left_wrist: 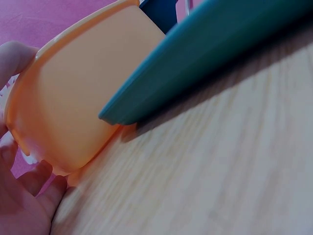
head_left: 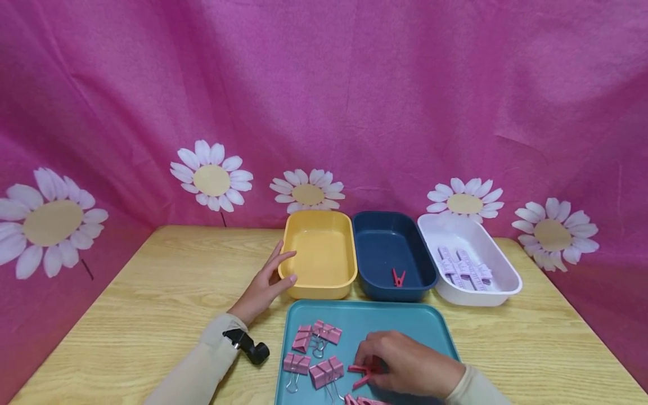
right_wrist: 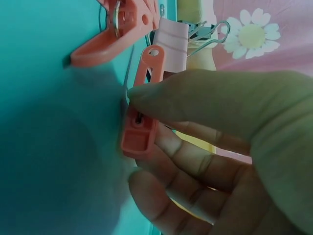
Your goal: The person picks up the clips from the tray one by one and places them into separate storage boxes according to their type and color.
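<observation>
My right hand (head_left: 402, 363) is over the teal tray (head_left: 374, 312), pinching a red clothespin (head_left: 360, 377) between thumb and fingers. The right wrist view shows that clothespin (right_wrist: 142, 105) close up, beside another red clothespin (right_wrist: 110, 41). More red clothespins (head_left: 361, 400) lie at the tray's near edge, partly cut off. Several pink binder clips (head_left: 326, 371) lie on the tray's left part. My left hand (head_left: 263, 287) rests on the left side of the yellow bin (head_left: 319, 292), thumb and index finger reaching over its rim, fingers fairly straight.
A navy bin (head_left: 397, 293) in the middle holds one red clothespin (head_left: 398, 278). To its right, a white bin (head_left: 476, 298) contains pale purple ruler-patterned pieces (head_left: 463, 270). The bins line up behind the tray on a wooden table (head_left: 167, 292), with a pink flowered cloth (head_left: 354, 112) behind.
</observation>
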Demonstrator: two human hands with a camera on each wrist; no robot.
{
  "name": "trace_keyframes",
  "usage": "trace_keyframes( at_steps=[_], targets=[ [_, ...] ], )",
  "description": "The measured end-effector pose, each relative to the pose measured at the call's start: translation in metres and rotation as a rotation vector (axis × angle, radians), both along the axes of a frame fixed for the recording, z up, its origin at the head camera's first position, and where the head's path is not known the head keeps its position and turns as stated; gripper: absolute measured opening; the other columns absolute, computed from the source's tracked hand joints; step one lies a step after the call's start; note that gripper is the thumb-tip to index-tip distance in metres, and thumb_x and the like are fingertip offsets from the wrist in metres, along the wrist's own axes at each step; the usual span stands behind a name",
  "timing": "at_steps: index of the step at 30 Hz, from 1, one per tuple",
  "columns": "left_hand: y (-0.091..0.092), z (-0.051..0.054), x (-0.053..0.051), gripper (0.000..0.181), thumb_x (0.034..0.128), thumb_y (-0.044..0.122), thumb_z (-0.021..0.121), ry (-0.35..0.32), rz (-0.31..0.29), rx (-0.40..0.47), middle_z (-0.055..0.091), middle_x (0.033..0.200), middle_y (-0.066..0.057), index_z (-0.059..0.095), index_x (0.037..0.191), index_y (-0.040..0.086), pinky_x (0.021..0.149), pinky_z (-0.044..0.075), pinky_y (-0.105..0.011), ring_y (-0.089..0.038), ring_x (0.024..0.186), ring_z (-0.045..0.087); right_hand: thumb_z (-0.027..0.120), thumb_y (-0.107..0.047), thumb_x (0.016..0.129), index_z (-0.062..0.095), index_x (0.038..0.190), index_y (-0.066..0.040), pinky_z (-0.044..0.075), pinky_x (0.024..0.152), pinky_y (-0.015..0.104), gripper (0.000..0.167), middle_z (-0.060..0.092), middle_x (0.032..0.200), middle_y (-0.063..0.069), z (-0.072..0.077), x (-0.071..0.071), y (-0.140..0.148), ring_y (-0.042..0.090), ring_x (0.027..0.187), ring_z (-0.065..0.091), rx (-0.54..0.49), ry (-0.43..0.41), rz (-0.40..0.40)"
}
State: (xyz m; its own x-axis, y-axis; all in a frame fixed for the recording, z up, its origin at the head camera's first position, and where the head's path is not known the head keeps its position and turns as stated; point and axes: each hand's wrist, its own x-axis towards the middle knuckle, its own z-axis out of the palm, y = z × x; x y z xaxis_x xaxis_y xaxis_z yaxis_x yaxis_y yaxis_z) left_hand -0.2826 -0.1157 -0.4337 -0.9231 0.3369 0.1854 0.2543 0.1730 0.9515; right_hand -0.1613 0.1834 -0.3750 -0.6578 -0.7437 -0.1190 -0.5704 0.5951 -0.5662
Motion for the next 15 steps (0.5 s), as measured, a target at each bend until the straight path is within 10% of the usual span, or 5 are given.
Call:
trace_keyframes(
  at_steps=[15],
  targets=[
    [-0.0005, -0.0005, 0.0002, 0.054, 0.0935, 0.029, 0.064, -0.004, 0.007, 0.004, 0.003, 0.160, 0.015, 0.044, 0.143, 0.029, 0.115, 0.022, -0.038, -0.018, 0.147, 0.010, 0.074, -0.017, 0.085, 0.069, 0.102, -0.024, 0.049, 0.064, 0.018, 0.018, 0.058, 0.084, -0.018, 0.0030, -0.0057, 0.0063, 0.000, 0.074, 0.053, -0.022, -0.042, -0.046]
  ],
)
